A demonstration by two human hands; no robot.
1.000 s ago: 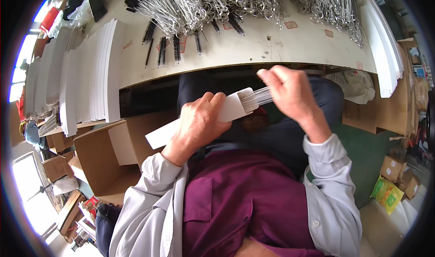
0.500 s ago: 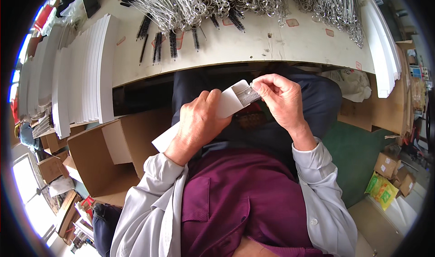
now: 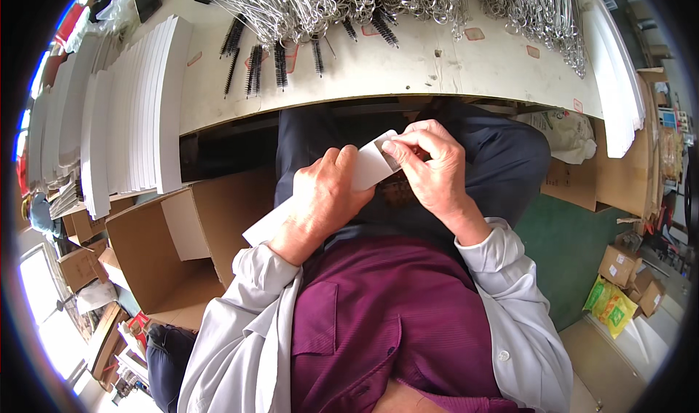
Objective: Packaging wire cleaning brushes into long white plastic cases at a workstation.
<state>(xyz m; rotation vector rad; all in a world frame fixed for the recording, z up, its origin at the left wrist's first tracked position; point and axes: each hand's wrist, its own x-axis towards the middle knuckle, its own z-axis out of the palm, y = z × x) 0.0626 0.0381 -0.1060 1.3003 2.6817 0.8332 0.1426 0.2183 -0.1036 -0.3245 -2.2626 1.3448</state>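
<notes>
A long, narrow white box slants across my lap, its open upper end to the right. My left hand wraps round its middle, fingers over the top. At the open end is my right hand, thumb and forefinger bent together against the opening. Whatever they pinch is hidden behind the fingers; only a dark greyish strip of the box's inside shows beside the thumb.
Wire-handled brushes with looped ends are heaped along the table's far side, several black bristle heads nearer. White boxes stand in a row at left, more at right. An open cardboard carton sits below left.
My right hand has moved left and closer against the box's open end. The bristled, wiry ends that stuck out there no longer show. My left hand keeps its hold.
</notes>
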